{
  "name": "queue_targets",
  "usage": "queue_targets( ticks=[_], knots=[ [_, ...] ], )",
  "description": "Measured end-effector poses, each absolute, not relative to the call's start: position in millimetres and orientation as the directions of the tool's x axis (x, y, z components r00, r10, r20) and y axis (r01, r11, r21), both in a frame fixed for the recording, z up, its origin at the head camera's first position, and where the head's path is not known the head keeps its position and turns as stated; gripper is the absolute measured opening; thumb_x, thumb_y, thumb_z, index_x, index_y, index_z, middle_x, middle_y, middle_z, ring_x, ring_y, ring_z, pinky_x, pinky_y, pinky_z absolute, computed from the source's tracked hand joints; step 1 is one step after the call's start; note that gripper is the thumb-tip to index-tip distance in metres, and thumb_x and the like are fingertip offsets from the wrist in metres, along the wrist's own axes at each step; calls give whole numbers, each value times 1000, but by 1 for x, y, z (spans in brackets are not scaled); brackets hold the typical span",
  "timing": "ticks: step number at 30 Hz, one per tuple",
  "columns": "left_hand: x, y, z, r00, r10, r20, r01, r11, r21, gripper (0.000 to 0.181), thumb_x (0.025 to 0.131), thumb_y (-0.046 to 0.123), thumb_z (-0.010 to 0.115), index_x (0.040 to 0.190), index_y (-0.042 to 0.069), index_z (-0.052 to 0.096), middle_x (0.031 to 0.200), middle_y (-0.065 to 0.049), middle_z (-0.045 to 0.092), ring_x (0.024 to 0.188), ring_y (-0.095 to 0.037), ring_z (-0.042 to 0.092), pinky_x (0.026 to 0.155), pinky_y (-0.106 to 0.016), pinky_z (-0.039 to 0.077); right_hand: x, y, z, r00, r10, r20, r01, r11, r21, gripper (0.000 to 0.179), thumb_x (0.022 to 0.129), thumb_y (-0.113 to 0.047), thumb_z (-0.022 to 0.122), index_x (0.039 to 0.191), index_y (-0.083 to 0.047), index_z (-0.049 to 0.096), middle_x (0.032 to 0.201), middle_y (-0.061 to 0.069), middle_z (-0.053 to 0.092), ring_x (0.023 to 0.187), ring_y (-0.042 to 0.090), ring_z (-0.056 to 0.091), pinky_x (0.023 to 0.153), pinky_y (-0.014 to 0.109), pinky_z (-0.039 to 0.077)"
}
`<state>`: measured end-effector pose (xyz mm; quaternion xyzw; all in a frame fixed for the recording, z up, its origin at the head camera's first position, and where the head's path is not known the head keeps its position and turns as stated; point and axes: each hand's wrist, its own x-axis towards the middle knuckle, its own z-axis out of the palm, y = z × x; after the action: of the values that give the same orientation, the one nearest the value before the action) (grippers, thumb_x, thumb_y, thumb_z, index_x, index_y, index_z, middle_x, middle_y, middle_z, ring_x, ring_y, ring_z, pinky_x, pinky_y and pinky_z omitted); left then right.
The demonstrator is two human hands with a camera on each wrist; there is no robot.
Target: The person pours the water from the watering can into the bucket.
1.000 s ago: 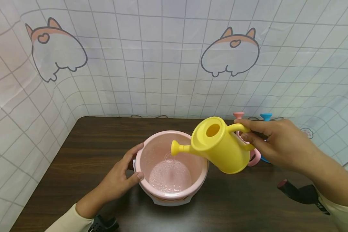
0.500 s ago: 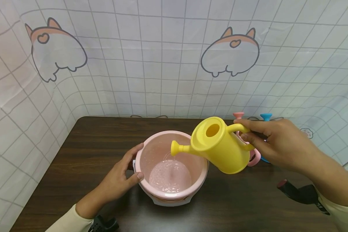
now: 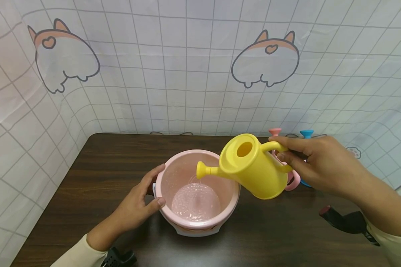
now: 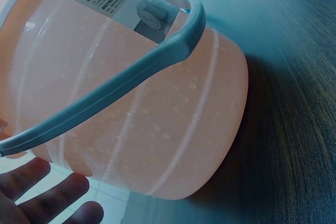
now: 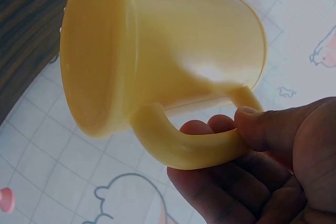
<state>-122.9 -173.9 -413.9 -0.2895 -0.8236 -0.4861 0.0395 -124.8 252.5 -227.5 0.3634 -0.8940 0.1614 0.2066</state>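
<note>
My right hand (image 3: 324, 163) holds a yellow watering can (image 3: 254, 168) by its handle (image 5: 189, 148), thumb and fingers wrapped round it. The can is tilted, its spout head (image 3: 203, 170) over the opening of a pink bucket (image 3: 232, 202). Thin streams of water fall from the spout into the shallow, rippling water (image 3: 196, 202) inside. My left hand (image 3: 137, 204) rests on the bucket's left rim, thumb near and fingers spread farther back. In the left wrist view, several relaxed fingers (image 4: 58, 195) show beside the bucket wall and its bluish-grey carrying handle (image 4: 121, 82).
Behind the yellow can stand a pink watering can (image 3: 294, 180) and a blue one (image 3: 306, 134), both mostly hidden. The dark wooden table (image 3: 110, 167) backs onto a gridded cloth (image 3: 173, 74) with cartoon animals. Black devices (image 3: 344, 220) are strapped to both wrists.
Both hands, the can and the bucket keep their places. Water keeps running from the spout; the whole view shifts very slightly.
</note>
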Motion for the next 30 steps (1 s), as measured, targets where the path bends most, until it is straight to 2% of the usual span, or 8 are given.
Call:
queue_targets(
  ticks=[22,30],
  knots=[
    [-122,-173,-413,-827,435,356,520,354,777,75,97,33,65,162,23,28,135,-6,59,98,-14,66,90,-40,50,-123,252,-226,-665,-582,468,-711,684,-160,46,79,1,83,123,-9,75,82,-11,64,56,0,34,48,16,30],
    [-122,-173,-414,-823,438,361,524,344,779,76,97,33,66,162,24,27,135,-6,59,99,-15,66,90,-41,50,-123,252,-226,-662,-583,471,-713,683,-158,47,78,1,84,124,-9,75,75,-14,57,59,1,34,48,16,30]
  ],
)
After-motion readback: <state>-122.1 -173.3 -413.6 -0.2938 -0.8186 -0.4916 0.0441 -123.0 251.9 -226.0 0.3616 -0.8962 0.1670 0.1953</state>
